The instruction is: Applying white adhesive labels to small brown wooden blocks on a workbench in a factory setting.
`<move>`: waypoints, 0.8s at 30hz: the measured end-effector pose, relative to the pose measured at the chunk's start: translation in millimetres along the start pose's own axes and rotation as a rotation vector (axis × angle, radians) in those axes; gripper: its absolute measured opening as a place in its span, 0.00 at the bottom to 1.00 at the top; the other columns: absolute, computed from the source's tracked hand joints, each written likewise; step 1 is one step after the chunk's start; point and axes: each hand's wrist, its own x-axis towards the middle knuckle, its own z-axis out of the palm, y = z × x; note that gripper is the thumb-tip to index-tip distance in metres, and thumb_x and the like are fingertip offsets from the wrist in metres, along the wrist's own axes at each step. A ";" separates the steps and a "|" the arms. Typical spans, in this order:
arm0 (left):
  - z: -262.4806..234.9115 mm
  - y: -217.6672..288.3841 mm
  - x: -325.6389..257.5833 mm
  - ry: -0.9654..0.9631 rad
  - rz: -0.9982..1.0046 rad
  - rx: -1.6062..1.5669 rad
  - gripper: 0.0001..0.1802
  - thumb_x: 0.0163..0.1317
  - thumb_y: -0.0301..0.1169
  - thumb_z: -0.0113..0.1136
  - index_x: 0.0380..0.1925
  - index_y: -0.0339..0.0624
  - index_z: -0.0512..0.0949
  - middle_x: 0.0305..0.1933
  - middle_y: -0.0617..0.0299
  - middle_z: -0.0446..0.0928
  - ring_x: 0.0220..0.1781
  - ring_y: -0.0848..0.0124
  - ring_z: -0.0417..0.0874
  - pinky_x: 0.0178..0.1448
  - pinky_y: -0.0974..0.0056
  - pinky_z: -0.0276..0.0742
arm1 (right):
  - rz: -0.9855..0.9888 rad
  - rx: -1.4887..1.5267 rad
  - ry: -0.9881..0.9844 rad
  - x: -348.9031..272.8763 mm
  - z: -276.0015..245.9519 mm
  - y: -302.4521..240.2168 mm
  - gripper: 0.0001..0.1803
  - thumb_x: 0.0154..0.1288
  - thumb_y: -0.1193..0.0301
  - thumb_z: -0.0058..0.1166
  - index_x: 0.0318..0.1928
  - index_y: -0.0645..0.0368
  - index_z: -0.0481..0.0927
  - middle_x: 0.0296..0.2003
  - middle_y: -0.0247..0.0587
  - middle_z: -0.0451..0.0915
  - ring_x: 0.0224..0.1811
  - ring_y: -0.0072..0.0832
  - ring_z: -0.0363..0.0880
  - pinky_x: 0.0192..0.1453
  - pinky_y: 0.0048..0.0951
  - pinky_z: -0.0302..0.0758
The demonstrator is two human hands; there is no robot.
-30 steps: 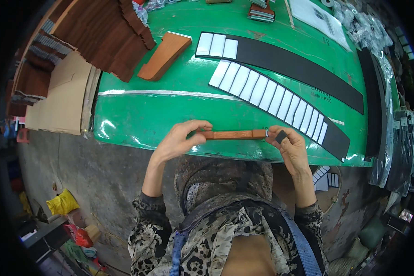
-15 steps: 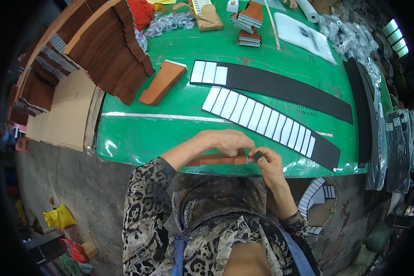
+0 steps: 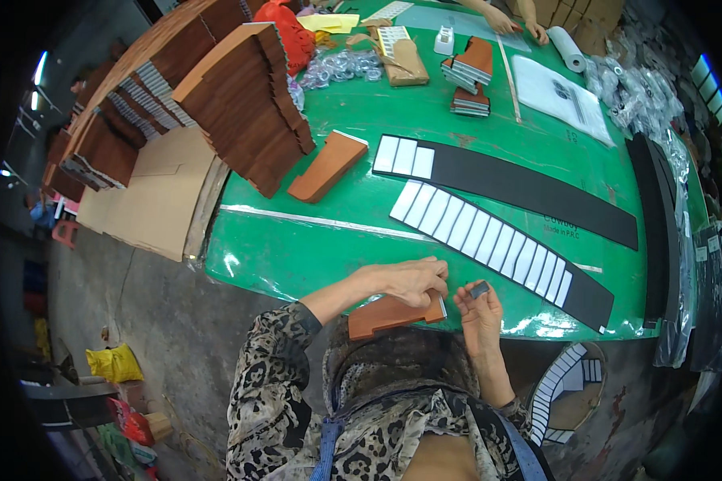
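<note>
Near the front edge of the green table, my left hand (image 3: 413, 282) is closed over a brown wooden-looking block (image 3: 385, 316) with a stepped outline and a pale end. Just right of that end, my right hand (image 3: 481, 314) pinches a small dark rectangular pad (image 3: 479, 290) between thumb and fingers, apart from the block. Beyond my hands lies a black curved strip (image 3: 590, 301) bearing a row of white rectangles (image 3: 475, 231). Behind it is a second black strip (image 3: 529, 188) with only a few white rectangles at its left end.
A similar brown block (image 3: 329, 166) lies left of the strips, beside a tall stack of brown blocks (image 3: 241, 104) on cardboard (image 3: 156, 200). Small block stacks (image 3: 469, 76) and bagged rings (image 3: 341, 68) lie farther back. Another person's hands (image 3: 501, 20) are at the far edge.
The view has shifted, so the table sits lower and farther right. My right hand with the pad has drawn away from the block's end, and the block now shows more of its broad face.
</note>
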 end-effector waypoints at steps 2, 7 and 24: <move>-6.9 7.8 -1.2 -0.050 -0.049 0.021 0.18 0.41 0.27 0.53 0.37 0.38 0.77 0.41 0.53 0.66 0.45 0.56 0.67 0.49 0.58 0.67 | -0.003 0.030 -0.009 0.8 -7.0 -2.0 0.13 0.64 0.69 0.54 0.47 0.60 0.73 0.42 0.39 0.77 0.45 0.31 0.78 0.52 0.32 0.77; -30.8 -0.6 -18.0 -0.115 -0.124 -0.027 0.20 0.42 0.29 0.57 0.39 0.39 0.75 0.40 0.54 0.68 0.47 0.57 0.69 0.48 0.59 0.67 | -0.033 0.035 0.024 -1.4 -8.4 -7.7 0.14 0.64 0.69 0.54 0.48 0.60 0.72 0.41 0.37 0.77 0.40 0.27 0.78 0.49 0.30 0.78; 38.0 28.0 -97.4 0.935 -0.282 -0.407 0.14 0.50 0.22 0.63 0.38 0.37 0.73 0.31 0.62 0.71 0.31 0.73 0.72 0.37 0.69 0.69 | -0.197 -0.303 0.034 5.1 -7.0 -57.8 0.15 0.59 0.81 0.48 0.48 0.67 0.72 0.40 0.38 0.74 0.40 0.27 0.73 0.50 0.33 0.74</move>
